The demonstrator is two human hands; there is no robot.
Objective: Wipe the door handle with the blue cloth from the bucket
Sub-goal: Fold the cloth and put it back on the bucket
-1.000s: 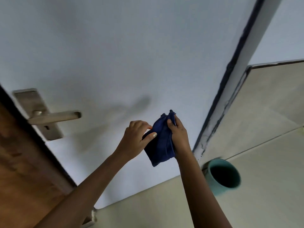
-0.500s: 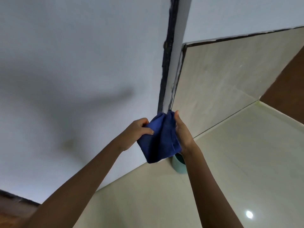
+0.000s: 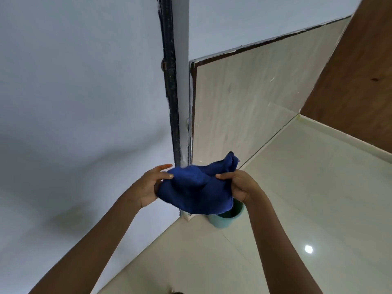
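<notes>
Both bare forearms reach up from the bottom edge toward the middle of the view, angled inward so the hands meet just below centre. The left hand [image 3: 148, 186] is turned palm toward the right, thumb on top and fingers curled underneath, pinching the left edge of the dark blue terry cloth [image 3: 197, 190]. The right hand [image 3: 240, 185] faces it, knuckles up, thumb and fingers closed on the cloth's right edge. The blue cloth is stretched loosely between the two hands and sags in the middle; a bunched corner sticks up at about one o'clock from its centre.

Directly beneath the cloth, at about five o'clock from it, sits the round pale teal plastic bucket [image 3: 226, 219], mostly hidden by the fabric, standing on the glossy cream tiled floor [image 3: 307, 187]. The white painted door [image 3: 74, 92] fills the left half, with its black edge strip [image 3: 171, 92] running from twelve o'clock down to the hands. The door handle is out of view. No label or writing can be read anywhere.
</notes>
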